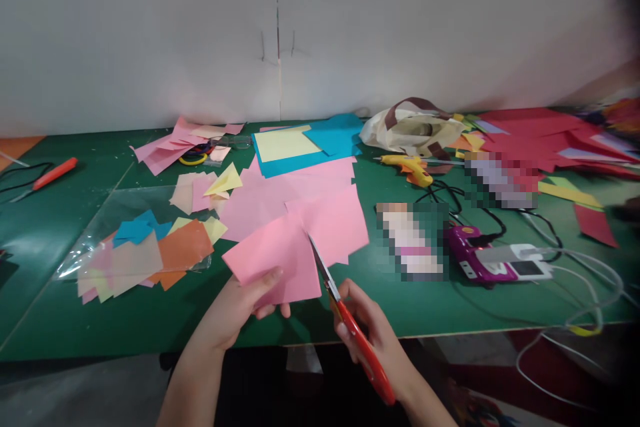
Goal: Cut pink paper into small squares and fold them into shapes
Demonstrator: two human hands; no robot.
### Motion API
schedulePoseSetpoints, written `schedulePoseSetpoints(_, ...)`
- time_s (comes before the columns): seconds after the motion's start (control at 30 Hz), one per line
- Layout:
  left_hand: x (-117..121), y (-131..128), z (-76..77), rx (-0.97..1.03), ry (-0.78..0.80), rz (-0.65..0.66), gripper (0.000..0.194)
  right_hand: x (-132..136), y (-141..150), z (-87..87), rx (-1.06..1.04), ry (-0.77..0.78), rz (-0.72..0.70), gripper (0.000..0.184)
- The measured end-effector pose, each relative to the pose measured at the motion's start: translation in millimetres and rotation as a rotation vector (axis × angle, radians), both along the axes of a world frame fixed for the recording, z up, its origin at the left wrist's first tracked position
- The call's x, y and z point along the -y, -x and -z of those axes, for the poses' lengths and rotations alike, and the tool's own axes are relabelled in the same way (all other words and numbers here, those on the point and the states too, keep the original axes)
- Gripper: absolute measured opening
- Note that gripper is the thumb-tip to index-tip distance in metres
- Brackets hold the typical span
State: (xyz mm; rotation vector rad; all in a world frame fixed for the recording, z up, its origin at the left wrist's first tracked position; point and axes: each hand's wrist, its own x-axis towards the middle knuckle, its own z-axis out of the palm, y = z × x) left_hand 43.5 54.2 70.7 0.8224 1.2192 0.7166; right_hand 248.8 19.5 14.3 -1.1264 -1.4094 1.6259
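Pink paper [290,250], pinched at seven o'clock by the left hand [245,300], seems steadied for scissors [358,337] the right hand [369,313] grips.

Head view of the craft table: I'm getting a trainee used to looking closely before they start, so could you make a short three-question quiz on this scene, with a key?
1. Multiple choice: what does the right hand hold?
A) a ruler
B) scissors
C) a pencil
2. True or false: as the wearer sees it, the yellow glue gun lies to the right of the blue sheets.
3. Fill the gap: the left hand holds ____-coloured paper.

Key: 1. B; 2. True; 3. pink
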Motion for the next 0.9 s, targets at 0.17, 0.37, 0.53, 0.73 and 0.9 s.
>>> schedulePoseSetpoints(0.17, 0.6, -3.7, -3.9, 0.002, -0.012, -0.022, 0.028, 0.2, 0.7, 2.6, 0.03, 0.011, 0.02, 0.032)
schedulePoseSetpoints(0.37, 0.4, -5.0, -2.0, 0.021, -0.016, -0.025, 0.031, 1.2, 5.5, 3.0, 0.04, -0.02, 0.048, 0.029)
schedulePoseSetpoints(0.53, 0.5, -4.4, -0.7, 0.025, -0.026, 0.003, 0.032, 1.5, 5.4, 2.1, 0.045, -0.036, 0.048, 0.03)
schedulePoseSetpoints(0.73, 0.8, -5.0, -0.8, 0.04, -0.021, 0.029, 0.029, 2.1, 2.6, 4.8, 0.007, -0.016, 0.045, 0.03)
schedulePoseSetpoints(0.9, 0.8, -5.0, -0.5, 0.039, -0.018, 0.027, 0.031, 1.0, 3.9, 4.1, 0.029, -0.025, 0.043, 0.029)
